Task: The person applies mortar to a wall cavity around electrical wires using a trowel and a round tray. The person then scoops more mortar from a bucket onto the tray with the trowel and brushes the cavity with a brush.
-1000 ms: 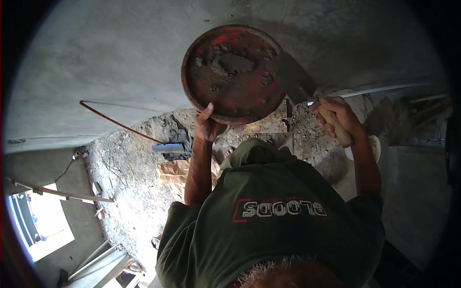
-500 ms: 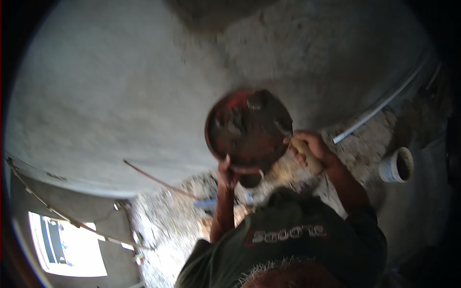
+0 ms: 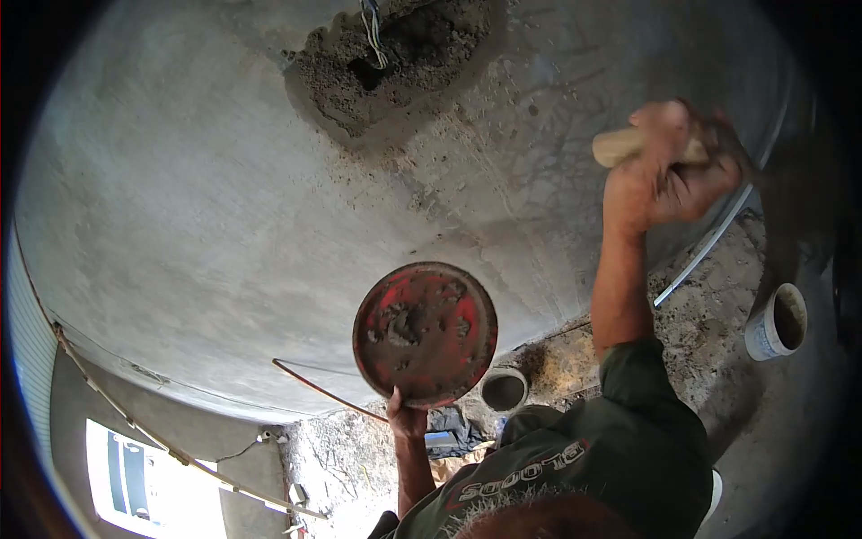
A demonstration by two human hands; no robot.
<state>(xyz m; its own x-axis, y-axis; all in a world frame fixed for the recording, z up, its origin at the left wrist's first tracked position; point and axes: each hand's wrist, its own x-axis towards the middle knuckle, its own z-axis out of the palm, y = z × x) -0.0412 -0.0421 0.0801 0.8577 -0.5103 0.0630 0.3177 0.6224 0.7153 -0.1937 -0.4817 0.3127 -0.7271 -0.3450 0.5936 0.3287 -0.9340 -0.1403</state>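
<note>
Head view, clock read from the red dish (image 3: 462, 328): smears and clumps of dark paste cover its rimmed face below centre. The left hand (image 3: 409, 419) grasps the rim at 7 o'clock, thumb over the edge. At 2 o'clock the right hand (image 3: 672, 180) is clenched on a wooden handle (image 3: 620, 146); the tool's far end is blurred. A dark-mouthed bucket (image 3: 524, 384) shows at 4, contents unclear; a white bucket (image 3: 760, 339) at 3 looks grey-brown inside. Open wall (image 3: 269, 207) spans up to a ragged hollow (image 3: 431, 58) at 12.
</note>
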